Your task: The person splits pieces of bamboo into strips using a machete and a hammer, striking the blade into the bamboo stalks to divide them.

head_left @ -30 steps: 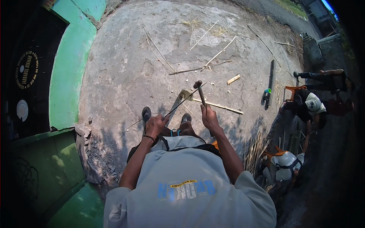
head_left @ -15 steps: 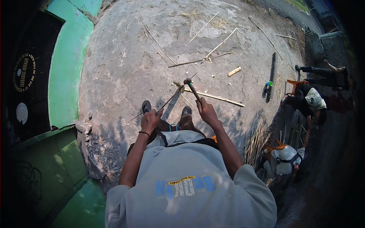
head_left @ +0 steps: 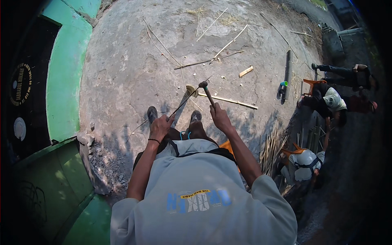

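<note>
My left hand (head_left: 160, 127) is closed around a thin dark rod (head_left: 180, 107). The rod slants away to the upper right, and its other end trails down to the left behind the hand. In my right hand (head_left: 221, 118) is a hammer (head_left: 209, 94), gripped by its handle. The hammer's head is at the rod, near its far end. Just beneath that spot, a short round block (head_left: 190, 90), apparently wooden, stands on the ground beyond my feet. The rod passes over it; whether they touch I cannot tell.
A split bamboo strip (head_left: 232, 101) lies right of the block. Thin sticks (head_left: 210, 60) and a short bamboo piece (head_left: 246, 71) are scattered farther off. At right lie a dark pipe (head_left: 288, 73) and a bamboo pile (head_left: 271, 149), near several people (head_left: 332, 100). Green walls (head_left: 67, 81) stand left.
The hammer head has shifted slightly right and down relative to the block, which shows more fully now. Both hands keep their holds. The whole view has shifted slightly.
</note>
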The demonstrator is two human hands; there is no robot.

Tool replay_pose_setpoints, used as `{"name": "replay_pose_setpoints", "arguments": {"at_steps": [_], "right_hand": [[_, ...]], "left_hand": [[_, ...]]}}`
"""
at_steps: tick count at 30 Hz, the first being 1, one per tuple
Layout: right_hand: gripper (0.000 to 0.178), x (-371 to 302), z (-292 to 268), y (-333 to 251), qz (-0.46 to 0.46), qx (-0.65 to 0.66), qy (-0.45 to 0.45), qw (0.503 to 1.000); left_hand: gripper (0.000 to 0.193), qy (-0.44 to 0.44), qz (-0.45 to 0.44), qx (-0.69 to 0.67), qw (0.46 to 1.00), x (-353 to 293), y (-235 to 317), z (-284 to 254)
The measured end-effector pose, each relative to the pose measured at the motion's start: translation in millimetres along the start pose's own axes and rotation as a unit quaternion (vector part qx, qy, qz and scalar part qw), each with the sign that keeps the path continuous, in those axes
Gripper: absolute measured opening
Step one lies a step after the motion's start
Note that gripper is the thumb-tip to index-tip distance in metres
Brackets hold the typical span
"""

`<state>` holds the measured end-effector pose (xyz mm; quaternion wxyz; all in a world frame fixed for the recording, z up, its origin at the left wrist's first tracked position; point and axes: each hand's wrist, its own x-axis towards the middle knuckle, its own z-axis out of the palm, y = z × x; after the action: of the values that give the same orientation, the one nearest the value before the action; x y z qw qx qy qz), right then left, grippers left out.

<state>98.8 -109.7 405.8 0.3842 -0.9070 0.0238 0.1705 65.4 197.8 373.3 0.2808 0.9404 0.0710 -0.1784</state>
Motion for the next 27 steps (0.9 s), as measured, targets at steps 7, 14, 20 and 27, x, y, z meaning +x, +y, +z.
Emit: {"name": "replay_pose_setpoints", "arguments": {"at_steps": [7,14,20,27], "right_hand": [[0.023,-31,-57,-90,-0.067,0.147,0.053,0.985],[0.022,15,15,-12,-0.116,0.049,0.084,0.988],[0.032,3,9,-15,-0.042,0.065,-0.012,0.997],[0.032,-28,-20,-35,-0.153,0.201,0.099,0.963]], "left_hand": [[0.066,0.025,-0.007,-0.031,0.999,7,-19,3],[0.07,0.016,0.013,-0.012,1.0,14,-28,21],[0.058,-0.017,0.019,0.067,0.997,3,-33,22],[0.071,-0.005,0.032,-0.002,0.999,13,-8,7]]}}
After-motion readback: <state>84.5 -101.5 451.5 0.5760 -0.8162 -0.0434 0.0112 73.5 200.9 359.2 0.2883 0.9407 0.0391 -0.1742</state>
